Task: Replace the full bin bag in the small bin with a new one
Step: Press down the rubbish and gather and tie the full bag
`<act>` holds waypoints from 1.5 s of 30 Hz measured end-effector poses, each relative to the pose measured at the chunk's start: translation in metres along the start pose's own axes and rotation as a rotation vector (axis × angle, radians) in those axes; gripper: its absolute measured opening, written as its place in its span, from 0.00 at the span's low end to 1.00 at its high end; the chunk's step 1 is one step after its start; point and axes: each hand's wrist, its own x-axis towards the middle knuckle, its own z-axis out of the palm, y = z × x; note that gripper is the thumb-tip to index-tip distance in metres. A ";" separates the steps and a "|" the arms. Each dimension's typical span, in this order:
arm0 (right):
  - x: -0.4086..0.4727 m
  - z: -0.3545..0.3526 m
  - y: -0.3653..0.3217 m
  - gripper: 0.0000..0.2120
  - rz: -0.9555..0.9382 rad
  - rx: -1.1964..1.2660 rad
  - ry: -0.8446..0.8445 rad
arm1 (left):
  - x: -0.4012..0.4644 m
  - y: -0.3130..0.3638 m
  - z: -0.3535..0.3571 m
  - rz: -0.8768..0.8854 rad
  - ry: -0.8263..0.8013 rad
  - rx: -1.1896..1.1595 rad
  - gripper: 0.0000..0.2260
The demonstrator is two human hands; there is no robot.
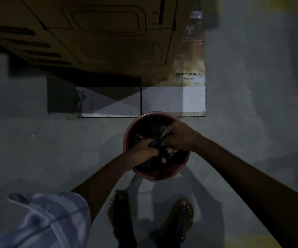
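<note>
A small round reddish bin (126, 135) stands on the grey floor just ahead of my feet. Inside it sits a black bin bag (150, 129) with its top gathered toward the middle. My left hand (142, 150) reaches into the bin from the lower left and grips the bunched plastic. My right hand (177, 136) comes in from the right, fingers curled round the same gathered neck of the bag. The two hands meet over the bin's centre. The scene is dim and the bag's contents are hidden.
A large brown cardboard box (94, 36) stands right behind the bin, with a flattened white carton flap (173, 99) on the floor under it. My sandalled feet (119, 217) are close below the bin. Bare grey floor (37, 144) lies to the left and right.
</note>
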 end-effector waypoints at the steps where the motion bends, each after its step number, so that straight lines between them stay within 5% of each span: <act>1: 0.002 -0.002 0.000 0.04 0.058 0.138 -0.025 | 0.001 0.001 0.002 0.018 0.011 0.015 0.12; 3: 0.006 -0.003 0.001 0.06 0.125 0.276 -0.052 | 0.001 0.001 0.005 0.031 0.061 0.059 0.14; 8: 0.008 0.008 -0.009 0.13 -0.227 -0.489 0.267 | -0.006 -0.003 0.005 0.131 0.094 0.231 0.20; 11: 0.014 0.024 -0.013 0.13 -0.386 -0.307 0.210 | -0.007 -0.002 0.006 0.182 0.112 0.322 0.13; 15: 0.028 0.035 0.006 0.14 -0.273 0.201 0.124 | -0.011 -0.002 0.004 0.217 0.145 0.318 0.17; 25: 0.045 0.045 0.021 0.07 -0.035 0.159 0.229 | -0.016 -0.011 0.018 0.346 0.396 0.264 0.15; 33: 0.046 0.047 0.014 0.05 -0.091 0.083 0.316 | -0.013 -0.012 0.014 0.336 0.344 0.263 0.18; 36: 0.039 0.046 0.014 0.05 -0.198 0.272 0.264 | -0.012 -0.013 0.009 0.339 0.344 0.268 0.23; 40: 0.030 0.045 0.023 0.09 -0.130 0.510 0.109 | -0.010 -0.019 0.005 0.381 0.371 0.237 0.16; 45: 0.034 0.040 0.031 0.17 -0.109 0.422 -0.082 | -0.005 -0.026 0.002 0.356 0.362 0.194 0.10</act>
